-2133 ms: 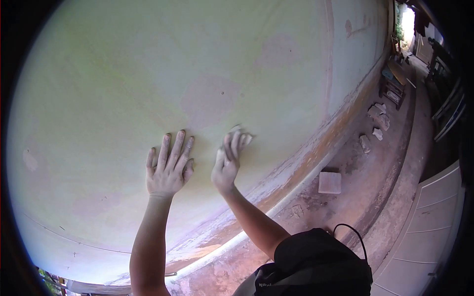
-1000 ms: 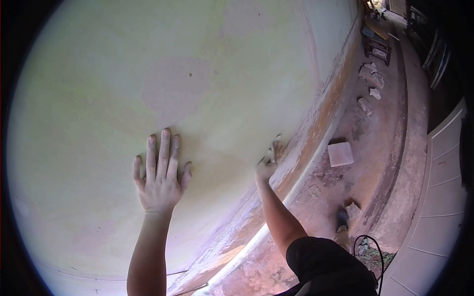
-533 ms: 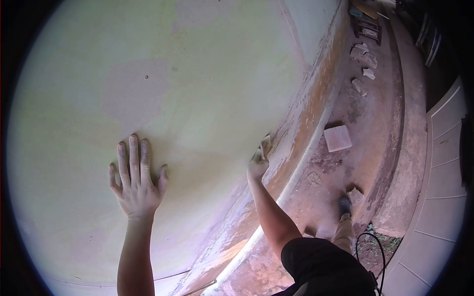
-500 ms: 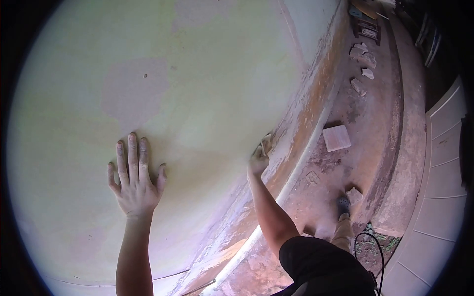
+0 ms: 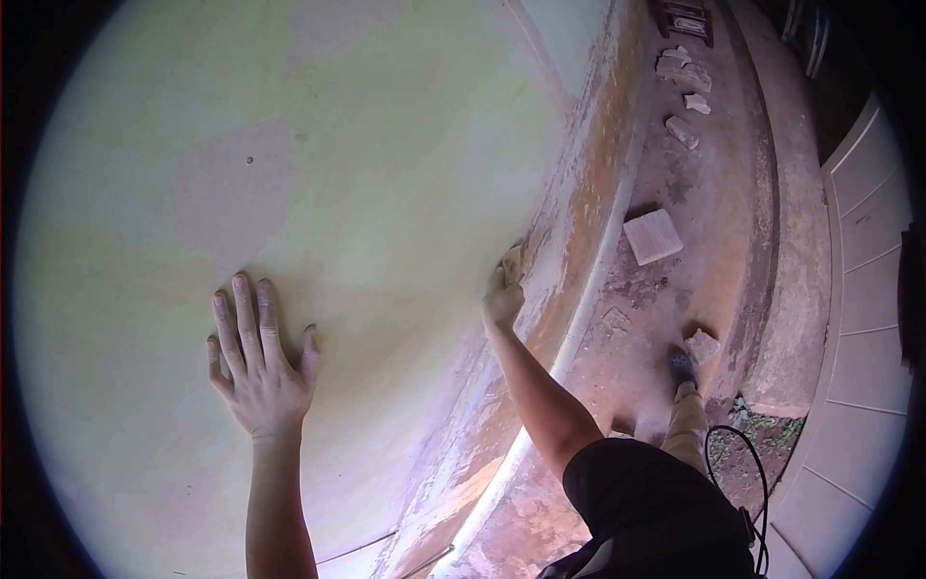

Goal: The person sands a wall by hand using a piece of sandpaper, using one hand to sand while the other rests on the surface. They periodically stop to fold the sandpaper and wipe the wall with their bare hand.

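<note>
A wide wall (image 5: 405,174) with pale green and whitish patches fills the left and middle of the view. My left hand (image 5: 265,381) lies on it with fingers spread, and dust coats the fingers. Further right, near the wall's worn lower band (image 5: 588,193), my right hand (image 5: 503,299) is closed around a small tan sheet (image 5: 514,257) that looks like sandpaper. The sheet is against the wall, and my fingers cover most of it. A small dark hole (image 5: 249,160) sits in a greyish patch above my left hand.
To the right runs a dusty floor strip with a square pale tile (image 5: 653,236), several broken chunks (image 5: 683,132) and a raised kerb (image 5: 786,212). My shoe (image 5: 682,367) rests beside a stone (image 5: 702,344). A black cable (image 5: 748,439) loops near my dark sleeve. Light panels (image 5: 873,289) curve along the far right.
The camera view has shifted, so the wall hole appears further left and the floor objects higher. My left hand stays flat on the wall; my right hand keeps hold of the tan sheet.
</note>
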Available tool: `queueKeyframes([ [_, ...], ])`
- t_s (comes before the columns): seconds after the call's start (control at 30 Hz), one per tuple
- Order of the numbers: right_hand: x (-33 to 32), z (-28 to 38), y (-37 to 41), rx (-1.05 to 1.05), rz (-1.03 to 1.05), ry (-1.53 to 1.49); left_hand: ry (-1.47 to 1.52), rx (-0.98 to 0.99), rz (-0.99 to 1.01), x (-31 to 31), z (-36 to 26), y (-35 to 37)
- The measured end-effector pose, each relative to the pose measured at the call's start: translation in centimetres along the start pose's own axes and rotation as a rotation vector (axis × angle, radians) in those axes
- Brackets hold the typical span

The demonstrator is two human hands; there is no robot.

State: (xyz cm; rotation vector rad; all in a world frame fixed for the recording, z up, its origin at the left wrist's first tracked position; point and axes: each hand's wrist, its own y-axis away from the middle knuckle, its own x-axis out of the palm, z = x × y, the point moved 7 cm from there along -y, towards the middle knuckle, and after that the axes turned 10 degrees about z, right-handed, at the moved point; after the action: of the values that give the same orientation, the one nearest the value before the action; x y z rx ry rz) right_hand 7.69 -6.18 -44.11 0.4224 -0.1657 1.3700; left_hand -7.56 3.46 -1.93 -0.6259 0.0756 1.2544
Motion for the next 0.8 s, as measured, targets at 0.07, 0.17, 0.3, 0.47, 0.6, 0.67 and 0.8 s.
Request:
queueKeyframes([
  [0.07,3.5,9.0,4.7,-0.351,-0.097,-0.035,0.016,-0.02,-0.061,0.0,0.1,-0.2],
  [0.17,9.7,15.7,14.8,-0.623,0.278,-0.01,-0.006,-0.002,-0.036,-0.5,-0.1,-0.3],
  [0.3,10.8,16.8,15.7,-0.731,0.305,0.232,-0.03,0.004,-0.057,-0.4,-0.1,-0.6],
  [0.47,11.5,19.2,11.3,-0.767,0.322,0.435,-0.034,0.001,-0.059,-0.3,-0.1,-0.2],
  [0.6,7.6,16.7,3.7,-0.744,0.034,0.331,-0.046,-0.011,-0.057,0.1,0.0,-0.2],
  [0.67,3.8,13.9,-3.5,-0.579,-0.066,0.258,-0.032,-0.001,-0.054,0.0,0.0,-0.2],
  [0.8,2.3,9.6,-8.7,-0.456,-0.171,0.133,-0.011,-0.024,-0.028,0.0,0.1,-0.2],
])
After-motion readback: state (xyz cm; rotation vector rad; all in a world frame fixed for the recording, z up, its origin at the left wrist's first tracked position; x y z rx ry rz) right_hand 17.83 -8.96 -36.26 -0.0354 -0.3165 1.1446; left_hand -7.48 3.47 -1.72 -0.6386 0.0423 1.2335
